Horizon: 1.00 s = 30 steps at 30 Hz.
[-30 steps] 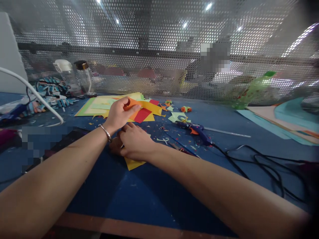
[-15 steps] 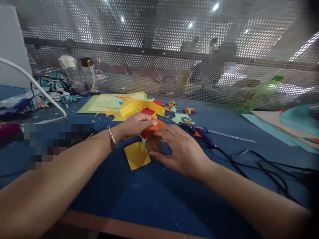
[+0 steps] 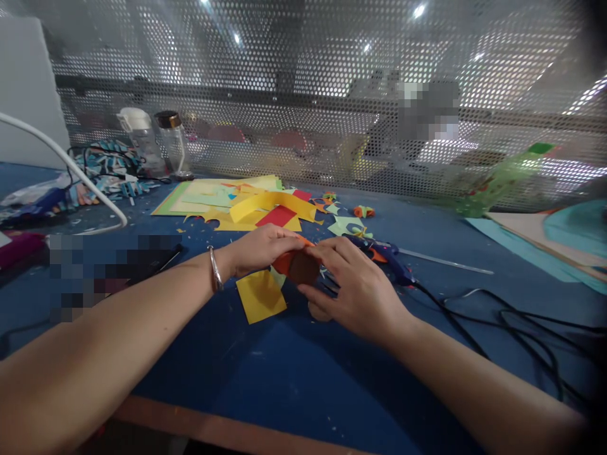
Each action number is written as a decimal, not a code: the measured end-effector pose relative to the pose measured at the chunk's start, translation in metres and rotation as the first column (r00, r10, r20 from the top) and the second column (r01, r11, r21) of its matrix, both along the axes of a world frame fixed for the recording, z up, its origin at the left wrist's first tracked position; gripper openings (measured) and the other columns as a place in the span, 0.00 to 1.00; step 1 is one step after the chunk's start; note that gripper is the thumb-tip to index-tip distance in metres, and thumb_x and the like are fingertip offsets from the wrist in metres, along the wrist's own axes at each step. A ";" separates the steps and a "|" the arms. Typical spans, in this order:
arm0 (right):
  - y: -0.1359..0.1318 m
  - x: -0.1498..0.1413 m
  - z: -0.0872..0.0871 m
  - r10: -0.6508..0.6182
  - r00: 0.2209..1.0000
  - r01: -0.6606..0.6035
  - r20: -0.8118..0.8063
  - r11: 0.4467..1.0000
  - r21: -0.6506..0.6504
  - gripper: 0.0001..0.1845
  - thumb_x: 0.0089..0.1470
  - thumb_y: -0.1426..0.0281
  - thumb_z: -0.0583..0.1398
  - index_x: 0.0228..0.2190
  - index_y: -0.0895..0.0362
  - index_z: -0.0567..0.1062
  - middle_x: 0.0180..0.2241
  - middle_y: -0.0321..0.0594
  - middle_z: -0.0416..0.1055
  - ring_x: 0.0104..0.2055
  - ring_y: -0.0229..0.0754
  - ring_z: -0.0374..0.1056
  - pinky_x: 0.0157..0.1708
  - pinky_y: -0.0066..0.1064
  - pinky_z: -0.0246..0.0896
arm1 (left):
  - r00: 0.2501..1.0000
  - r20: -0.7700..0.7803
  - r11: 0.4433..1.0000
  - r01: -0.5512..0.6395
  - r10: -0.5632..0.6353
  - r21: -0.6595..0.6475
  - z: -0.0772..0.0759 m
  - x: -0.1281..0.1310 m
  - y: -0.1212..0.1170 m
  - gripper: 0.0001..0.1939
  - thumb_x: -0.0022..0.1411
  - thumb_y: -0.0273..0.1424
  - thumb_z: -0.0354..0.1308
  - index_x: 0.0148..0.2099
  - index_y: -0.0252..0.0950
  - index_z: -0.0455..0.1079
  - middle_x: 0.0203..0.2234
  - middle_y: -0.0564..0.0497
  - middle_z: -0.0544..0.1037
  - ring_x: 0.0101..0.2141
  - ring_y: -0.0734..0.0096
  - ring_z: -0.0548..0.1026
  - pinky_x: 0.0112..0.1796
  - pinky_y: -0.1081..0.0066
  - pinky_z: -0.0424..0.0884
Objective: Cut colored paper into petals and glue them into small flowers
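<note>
My left hand (image 3: 258, 248) pinches an orange paper strip (image 3: 283, 262), its fingers pressed together over the top. Against that paper sits a brown round disc (image 3: 304, 268), facing me; whether it is flat or the end of a roll I cannot tell. Fingers of my right hand (image 3: 363, 284) bend over the disc's upper right edge, with the thumb at its lower edge. Below and to the left lies a yellow paper square (image 3: 262, 297) on the blue table, partly over a pale green scrap (image 3: 277, 277).
Behind my hands lie coloured sheets (image 3: 190, 201), a curled yellow strip (image 3: 272, 201) and a red piece (image 3: 277, 217). To the right are a blue glue gun (image 3: 393, 260), its black cable (image 3: 516, 303) and a green bottle (image 3: 497, 180). Two clear bottles (image 3: 177, 148) stand back left.
My left hand has come down and right with the orange paper, leaving the yellow strip behind. My right hand has moved right off the yellow square; the brown disc now meets the orange paper.
</note>
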State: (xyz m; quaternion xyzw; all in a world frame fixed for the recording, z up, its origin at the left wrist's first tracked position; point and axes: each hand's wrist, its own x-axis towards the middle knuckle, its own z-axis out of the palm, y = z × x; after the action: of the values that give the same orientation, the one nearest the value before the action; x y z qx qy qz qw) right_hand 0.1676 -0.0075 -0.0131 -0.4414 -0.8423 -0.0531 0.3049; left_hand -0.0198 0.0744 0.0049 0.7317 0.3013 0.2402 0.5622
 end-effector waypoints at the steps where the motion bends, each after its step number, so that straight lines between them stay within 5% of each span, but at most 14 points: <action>1: 0.000 0.000 0.000 -0.007 1.000 0.007 -0.003 1.000 -0.009 0.20 0.55 0.66 0.64 0.48 0.61 0.72 0.45 0.51 0.70 0.47 0.51 0.68 0.47 0.46 0.69 | 1.000 0.009 1.000 0.005 -0.005 -0.015 0.000 0.000 0.001 0.15 0.63 0.37 0.56 0.43 0.31 0.78 0.37 0.45 0.80 0.35 0.69 0.75 0.37 0.71 0.68; 8: 0.002 0.004 -0.001 -0.050 0.998 0.047 -0.040 0.996 -0.077 0.24 0.54 0.66 0.64 0.53 0.56 0.69 0.48 0.49 0.66 0.50 0.51 0.68 0.49 0.47 0.69 | 0.978 0.036 0.974 0.206 -0.204 -0.097 -0.002 -0.004 0.005 0.18 0.50 0.23 0.63 0.46 0.34 0.73 0.36 0.49 0.78 0.34 0.72 0.75 0.35 0.72 0.68; 17: 0.009 0.011 0.000 -0.087 0.950 0.034 -0.301 0.984 -0.177 0.26 0.55 0.66 0.64 0.54 0.53 0.67 0.52 0.47 0.68 0.54 0.50 0.67 0.50 0.45 0.68 | 0.973 0.093 0.977 0.213 -0.210 -0.026 -0.002 0.000 0.004 0.16 0.57 0.26 0.63 0.47 0.34 0.67 0.35 0.47 0.79 0.35 0.69 0.78 0.39 0.67 0.72; 23: 0.016 0.014 -0.006 -0.165 0.818 -0.105 -0.551 0.899 -0.425 0.20 0.57 0.62 0.62 0.51 0.52 0.70 0.43 0.42 0.77 0.40 0.46 0.74 0.41 0.41 0.72 | 0.985 0.028 0.985 0.168 -0.169 0.034 -0.002 -0.002 0.003 0.26 0.58 0.26 0.63 0.55 0.36 0.58 0.33 0.48 0.79 0.34 0.66 0.80 0.37 0.67 0.72; 30: 0.017 0.009 -0.001 -0.282 0.604 -0.314 -0.746 0.776 -0.548 0.20 0.51 0.60 0.66 0.43 0.57 0.73 0.38 0.42 0.79 0.35 0.41 0.75 0.37 0.36 0.72 | 0.990 0.105 0.995 0.096 -0.092 -0.038 0.005 -0.001 -0.004 0.28 0.54 0.27 0.67 0.54 0.36 0.59 0.31 0.51 0.77 0.31 0.69 0.78 0.35 0.69 0.71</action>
State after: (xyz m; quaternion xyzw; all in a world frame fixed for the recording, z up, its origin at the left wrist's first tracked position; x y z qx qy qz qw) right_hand 0.1764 0.0091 -0.0143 -0.4842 -0.5860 0.4373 0.4807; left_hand -0.0204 0.0700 0.0101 0.7196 0.2421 0.2442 0.6033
